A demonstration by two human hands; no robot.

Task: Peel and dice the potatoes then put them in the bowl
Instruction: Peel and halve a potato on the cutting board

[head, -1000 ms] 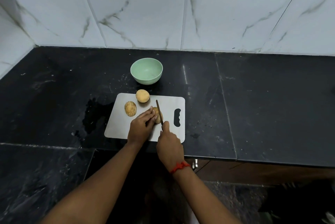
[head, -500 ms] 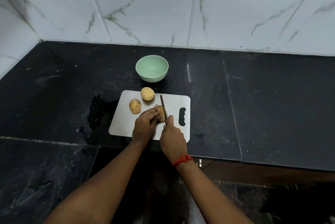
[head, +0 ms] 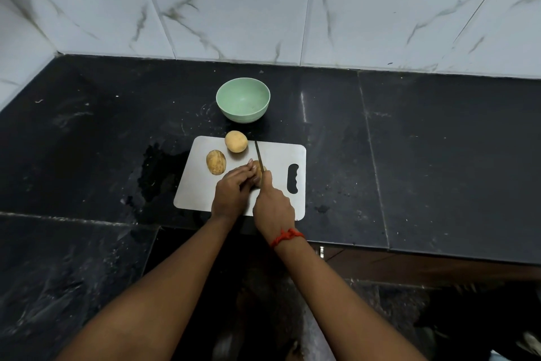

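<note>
Tan and mostly hidden, the potato (head: 257, 177) being cut lies on the steel-grey cutting board (head: 281, 156), toward its near side. The left hand (head: 232, 189) curls over it and pins it down. The right hand (head: 273, 205) grips the knife (head: 259, 156), blade laid across the potato and pointing away.

Over the last second this pose has barely shifted; no loose piece shows, so I judge the dicing is only starting. A pale round potato (head: 236, 141) and a mottled one (head: 216, 162) wait just behind and to the left, and the green bowl (head: 243, 116) beyond the board holds nothing.

The board's near edge sits close to the counter's (head: 439, 156) front lip — little slack there. Bare board lies right of the blade, up to the handle slot.
</note>
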